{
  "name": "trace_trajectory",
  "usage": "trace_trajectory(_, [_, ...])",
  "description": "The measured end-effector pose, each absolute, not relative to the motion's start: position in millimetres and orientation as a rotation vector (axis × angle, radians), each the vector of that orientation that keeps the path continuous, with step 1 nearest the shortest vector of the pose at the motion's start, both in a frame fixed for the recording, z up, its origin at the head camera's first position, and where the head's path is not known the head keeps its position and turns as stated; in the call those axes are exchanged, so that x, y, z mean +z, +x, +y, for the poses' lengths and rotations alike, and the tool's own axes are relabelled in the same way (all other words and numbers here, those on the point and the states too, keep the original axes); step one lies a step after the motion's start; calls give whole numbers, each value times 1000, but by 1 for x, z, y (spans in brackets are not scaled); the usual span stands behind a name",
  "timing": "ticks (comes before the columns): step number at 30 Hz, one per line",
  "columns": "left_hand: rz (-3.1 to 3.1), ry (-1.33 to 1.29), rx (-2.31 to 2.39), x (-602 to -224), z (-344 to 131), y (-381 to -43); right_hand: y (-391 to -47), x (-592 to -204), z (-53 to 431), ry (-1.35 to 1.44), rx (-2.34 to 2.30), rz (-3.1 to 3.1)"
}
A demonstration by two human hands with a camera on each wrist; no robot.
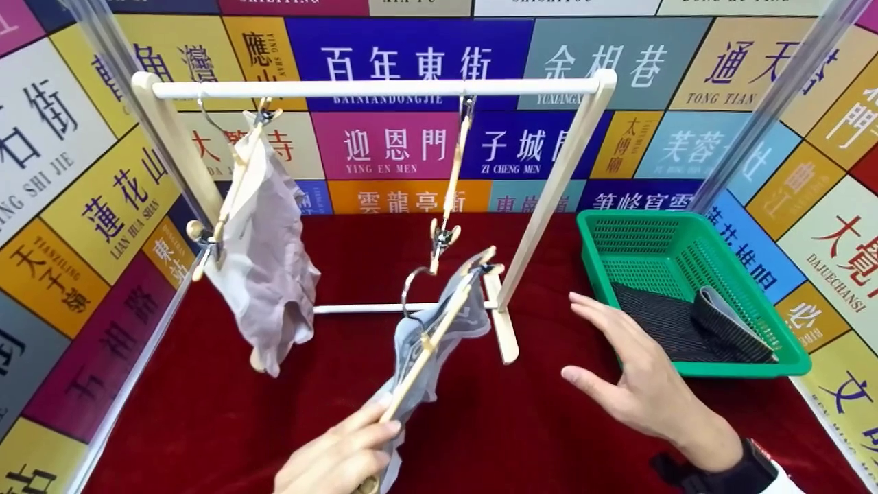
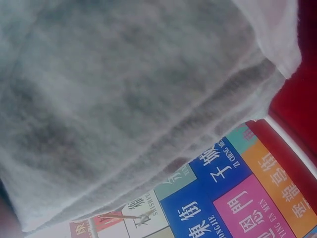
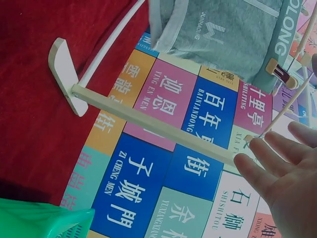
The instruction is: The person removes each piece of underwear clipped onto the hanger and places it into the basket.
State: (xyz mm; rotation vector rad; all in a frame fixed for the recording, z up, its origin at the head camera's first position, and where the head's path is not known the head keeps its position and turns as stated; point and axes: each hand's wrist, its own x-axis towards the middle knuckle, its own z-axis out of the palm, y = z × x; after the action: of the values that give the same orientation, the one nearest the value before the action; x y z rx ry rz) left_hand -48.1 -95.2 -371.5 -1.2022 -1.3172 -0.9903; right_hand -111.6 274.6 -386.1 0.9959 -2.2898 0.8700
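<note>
"At front centre, before a wooden rack (image 1: 557,185), grey underpants (image 1: 465,321) droop from a wooden hanger (image 1: 413,374). The left hand (image 1: 336,449) has its fingers curled round the hanger's near end."

"How would they handle?"

"Light and soft, I'd judge: floppy cloth, hard to damage but apt to swing and fold. The hanger looks stiff, so its bar is the sensible hold; squeezing a clip might drop the cloth."

"And the right hand (image 1: 631,377)?"

"Holding nothing, fingers and thumb spread wide, in the air near a green basket (image 1: 727,369)."

"What stands in the way?"

"A bare hanger (image 1: 453,177) hangs from the top rail (image 1: 377,88). From the head view, its lower end is just beside the held hanger's hook; I can't tell whether they touch. They could snag."

"Farther out?"

"To the left, a pale garment (image 1: 271,240) hangs clipped under the rail. To the right, the basket holds dark mesh cloth (image 1: 658,326). Red fabric covers the surface (image 1: 480,446)."
</note>
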Motion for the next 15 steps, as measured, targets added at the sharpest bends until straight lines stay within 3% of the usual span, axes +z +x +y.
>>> trace_trajectory(15, [-1192, -1354, -1009, -367, -81, -56, -129, -383, 255, 1044, 1042, -2165])
